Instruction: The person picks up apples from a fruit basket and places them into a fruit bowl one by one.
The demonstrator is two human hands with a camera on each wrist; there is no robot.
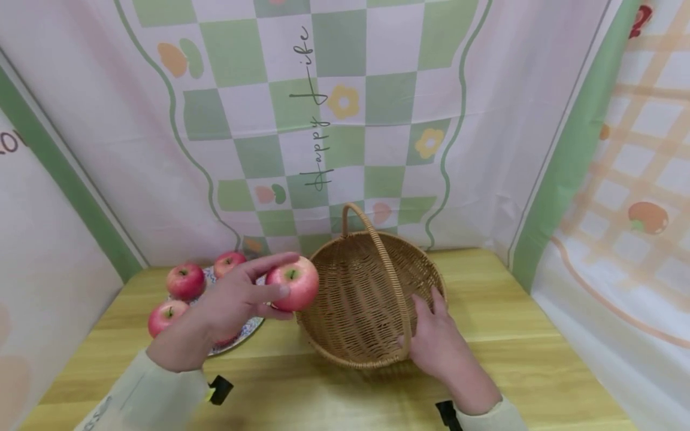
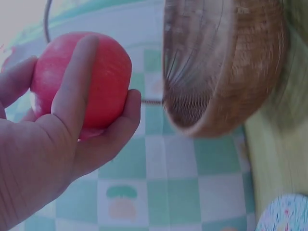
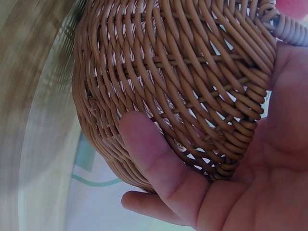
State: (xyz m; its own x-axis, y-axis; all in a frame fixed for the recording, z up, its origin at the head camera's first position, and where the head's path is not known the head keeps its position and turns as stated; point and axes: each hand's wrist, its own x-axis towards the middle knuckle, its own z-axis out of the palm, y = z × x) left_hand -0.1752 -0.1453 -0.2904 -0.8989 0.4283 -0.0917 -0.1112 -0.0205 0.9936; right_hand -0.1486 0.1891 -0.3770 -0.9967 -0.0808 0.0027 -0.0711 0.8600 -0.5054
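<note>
A red apple (image 1: 303,281) is held in my left hand (image 1: 229,302), just off the left rim of the wicker basket (image 1: 345,299). In the left wrist view, the fingers wrap round the apple (image 2: 113,72) from several sides. My right hand (image 1: 439,344) grips the basket's right rim near the foot of its arched handle (image 1: 385,257). The right wrist view shows fingers (image 3: 154,154) lying along the outside of the woven wall (image 3: 159,72). Inside the basket, only bare weave shows. More apples (image 1: 185,281) sit on a patterned plate (image 1: 250,328) at the left, partly hidden by my left hand.
The wooden table (image 1: 485,311) carries the plate on the left and the basket in the middle. A checkered cloth (image 1: 345,143) hangs right behind them, with further cloths at both sides.
</note>
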